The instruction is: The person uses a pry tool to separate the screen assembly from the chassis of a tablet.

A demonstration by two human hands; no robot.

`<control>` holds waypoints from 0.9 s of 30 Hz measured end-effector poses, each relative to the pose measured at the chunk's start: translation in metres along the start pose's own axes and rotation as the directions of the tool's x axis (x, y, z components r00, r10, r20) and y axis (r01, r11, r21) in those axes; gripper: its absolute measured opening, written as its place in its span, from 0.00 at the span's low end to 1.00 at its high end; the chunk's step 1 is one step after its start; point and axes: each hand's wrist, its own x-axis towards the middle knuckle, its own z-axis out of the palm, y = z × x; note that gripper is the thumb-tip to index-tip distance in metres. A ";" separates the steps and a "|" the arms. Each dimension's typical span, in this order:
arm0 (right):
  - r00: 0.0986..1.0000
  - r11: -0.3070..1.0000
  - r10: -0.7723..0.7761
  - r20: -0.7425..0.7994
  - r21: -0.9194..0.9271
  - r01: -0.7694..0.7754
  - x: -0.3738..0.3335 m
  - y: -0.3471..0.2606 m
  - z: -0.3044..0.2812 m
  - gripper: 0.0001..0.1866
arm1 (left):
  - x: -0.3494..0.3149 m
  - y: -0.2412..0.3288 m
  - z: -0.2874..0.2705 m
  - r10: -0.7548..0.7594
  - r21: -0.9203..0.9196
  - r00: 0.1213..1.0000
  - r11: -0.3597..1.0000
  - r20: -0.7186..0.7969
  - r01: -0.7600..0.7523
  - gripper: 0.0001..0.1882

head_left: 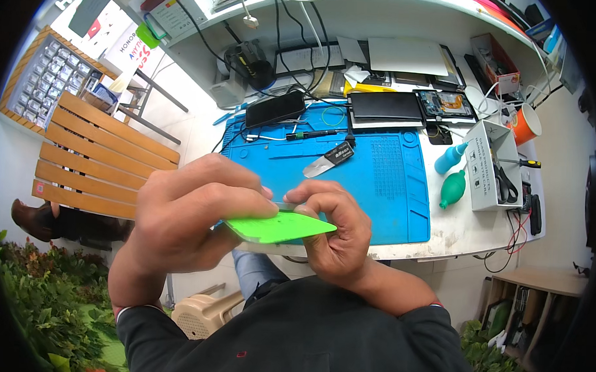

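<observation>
Close in front of my chest, both hands hold up a thin bright green panel (280,227), roughly phone-sized and seen nearly edge-on. My left hand (195,212) grips its left end, fingers bent over the far side. At the right end, my right hand (339,230) is curled with its fingers around the panel's corner. A small greyish, clear-looking edge (286,206) shows behind the panel between the fingertips; what it belongs to is hidden. Beyond the hands, a flat metal blade tool (328,159) with a black handle lies on the blue work mat (395,219).
On the mat's far part are a black phone (275,109), a screwdriver (315,135) and a dark flat device (387,106). An opened device (445,104) lies behind. At right stand a blue bottle (450,158), a green air blower (453,189) and a white box (492,168) with tools.
</observation>
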 end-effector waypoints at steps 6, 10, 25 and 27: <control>1.000 0.999 -0.025 -0.008 -0.029 0.024 -0.002 0.006 -0.003 0.08 | 0.000 0.002 0.001 -0.014 -0.006 1.000 1.000 -0.024 0.014 0.13; 1.000 0.999 -0.025 -0.014 -0.037 0.024 0.001 0.006 0.000 0.08 | -0.011 0.002 -0.001 -0.020 -0.061 0.989 0.998 -0.145 0.011 0.14; 0.999 0.999 0.035 -0.041 -0.004 -0.035 0.002 0.005 0.001 0.08 | 0.005 0.005 0.010 0.016 -0.370 0.965 0.922 -0.261 -0.115 0.14; 0.999 0.999 0.034 -0.039 -0.013 -0.035 0.003 0.005 0.001 0.08 | 0.002 0.012 0.015 -0.033 -0.399 0.950 0.912 -0.311 -0.100 0.16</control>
